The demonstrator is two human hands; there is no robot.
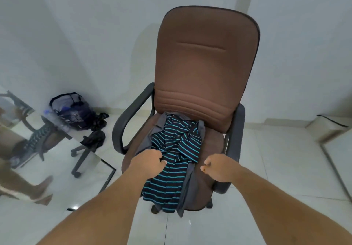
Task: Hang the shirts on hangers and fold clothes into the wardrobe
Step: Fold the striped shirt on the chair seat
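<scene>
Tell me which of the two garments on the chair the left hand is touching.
The striped shirt, navy with turquoise stripes: the left hand grips its edge. The plain grey garment lies underneath it, untouched.

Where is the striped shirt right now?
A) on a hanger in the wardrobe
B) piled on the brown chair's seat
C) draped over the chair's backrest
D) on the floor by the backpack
B: the striped shirt lies crumpled on the seat of the brown chair, on top of a grey garment, with the left hand gripping its edge.
</scene>
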